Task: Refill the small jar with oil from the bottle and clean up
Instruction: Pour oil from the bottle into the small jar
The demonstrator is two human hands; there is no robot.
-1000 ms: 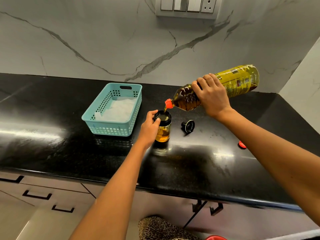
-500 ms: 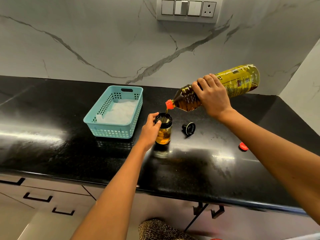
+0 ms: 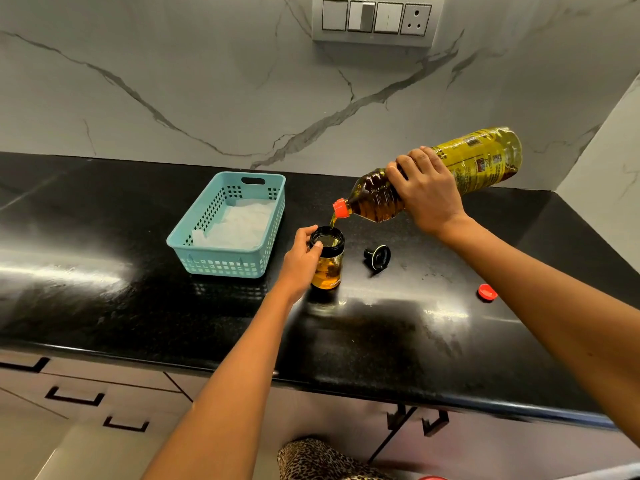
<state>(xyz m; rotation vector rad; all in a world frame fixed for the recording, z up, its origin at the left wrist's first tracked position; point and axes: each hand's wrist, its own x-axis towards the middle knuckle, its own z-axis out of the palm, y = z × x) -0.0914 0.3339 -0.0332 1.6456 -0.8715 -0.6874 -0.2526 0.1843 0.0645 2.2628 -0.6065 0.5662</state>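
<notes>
A small glass jar (image 3: 329, 266) with a black rim stands upright on the black counter (image 3: 381, 341), partly filled with amber oil. My left hand (image 3: 299, 261) grips it from the left. My right hand (image 3: 427, 192) holds a large oil bottle (image 3: 481, 161) with a yellow label, tipped neck-down to the left. Its orange neck (image 3: 341, 207) hangs just above the jar's mouth, and a thin stream of oil runs into the jar. The jar's black lid (image 3: 377, 258) lies just right of the jar. The bottle's red cap (image 3: 487, 292) lies further right on the counter.
A teal plastic basket (image 3: 225, 263) with white paper or cloth inside sits left of the jar. A marble wall with a switch panel (image 3: 375, 19) backs the counter. A side wall closes the right end. Drawers run below the counter's front edge.
Both hands, the bottle and the jar keep the same pose. Oil keeps flowing into the jar. The camera has shifted slightly.
</notes>
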